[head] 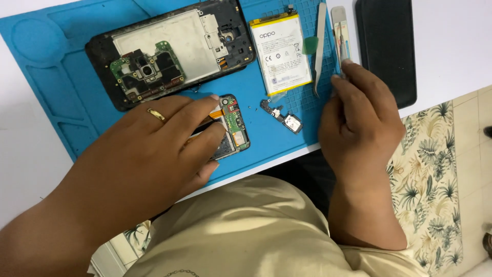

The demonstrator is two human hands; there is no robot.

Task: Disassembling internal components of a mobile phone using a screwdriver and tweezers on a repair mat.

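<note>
Blue repair mat (46,77) covers the white table, upper left to centre. Left hand (154,149) sits lower centre, fingers pressed together flat on a small circuit board (236,128). Right hand (361,120) at centre right pinches a thin blue-handled tool (342,38). Opened phone (169,51) up top, with battery (280,54) and tweezers (320,46) to its right.

Head view, steeply down, close
</note>
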